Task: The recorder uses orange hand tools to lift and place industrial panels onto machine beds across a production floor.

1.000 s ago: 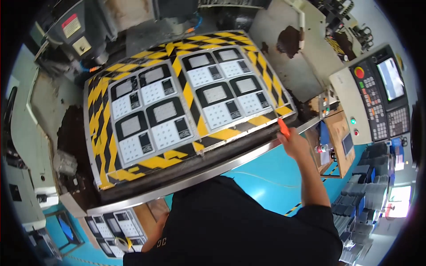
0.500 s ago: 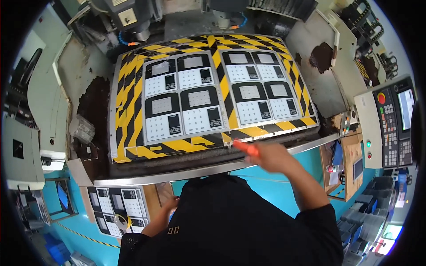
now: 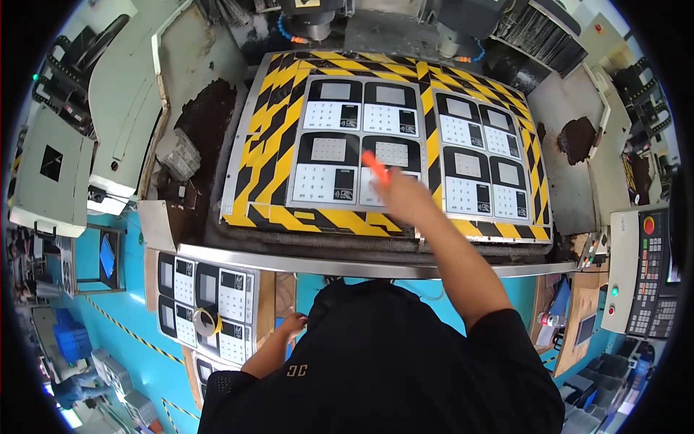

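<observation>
The striped plate [image 3: 267,145] fills the machine bed, carrying eight keypad panels [image 3: 329,163]. The person's dark shirt hides the worktop edge below. The right hand [image 3: 401,195] reaches out over the middle panels, motion-blurred, fingers pinching an orange tool [image 3: 374,165]. The left hand [image 3: 293,324] hangs low beside a panel stack [image 3: 206,300]; its fingers are too small to make out.

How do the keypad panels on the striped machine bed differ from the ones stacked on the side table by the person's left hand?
The grey-and-black keypad panels on the yellow-and-black striped bed lie spread in a flat grid under the right hand; the keypad panels on the wooden side table sit stacked, carrying a tape roll. Both sets look alike.
</observation>
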### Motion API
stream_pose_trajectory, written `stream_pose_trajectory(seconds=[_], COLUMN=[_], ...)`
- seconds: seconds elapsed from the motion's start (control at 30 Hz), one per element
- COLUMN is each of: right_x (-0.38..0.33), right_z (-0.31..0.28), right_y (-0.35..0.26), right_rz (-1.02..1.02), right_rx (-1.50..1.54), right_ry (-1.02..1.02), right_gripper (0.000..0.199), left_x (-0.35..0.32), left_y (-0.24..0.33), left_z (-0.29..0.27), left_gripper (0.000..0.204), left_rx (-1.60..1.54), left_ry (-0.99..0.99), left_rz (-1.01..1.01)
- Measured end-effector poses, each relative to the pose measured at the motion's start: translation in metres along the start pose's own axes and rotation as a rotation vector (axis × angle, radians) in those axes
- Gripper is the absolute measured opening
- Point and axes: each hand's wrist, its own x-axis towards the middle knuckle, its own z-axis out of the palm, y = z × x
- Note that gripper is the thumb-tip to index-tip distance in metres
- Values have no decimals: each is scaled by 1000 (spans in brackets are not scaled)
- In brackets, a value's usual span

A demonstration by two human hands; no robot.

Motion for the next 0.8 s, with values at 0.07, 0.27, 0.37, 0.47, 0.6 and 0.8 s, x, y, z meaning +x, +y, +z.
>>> stream_pose_trajectory(seconds=[0.07, 0.27, 0.37, 0.47, 0.6, 0.8], right_x=[-4, -109, -148, -186, -214, -136], right_z=[4, 26, 2, -20, -45, -92], right_y=[-7, -21, 22, 61, 93, 165], right_rz=[-17, -350, -246, -64, 80, 280], right_rx=[-29, -136, -168, -230, -326, 180], right_ry=[-11, -37, 20, 16, 112, 210], right_gripper=[50, 40, 39, 40, 37, 47], left_x=[4, 22, 19, 28, 46, 28], left_y=[0, -17, -10, -13, -49, 12], left_z=[1, 2, -6, -4, 8, -22], left_gripper=[25, 25, 25, 26, 27, 27], left_rx=[-122, -327, -26, -182, -45, -180], left_ry=[-24, -101, -65, -68, -114, -230], left_rz=[-67, -130, -45, -149, -112, -17])
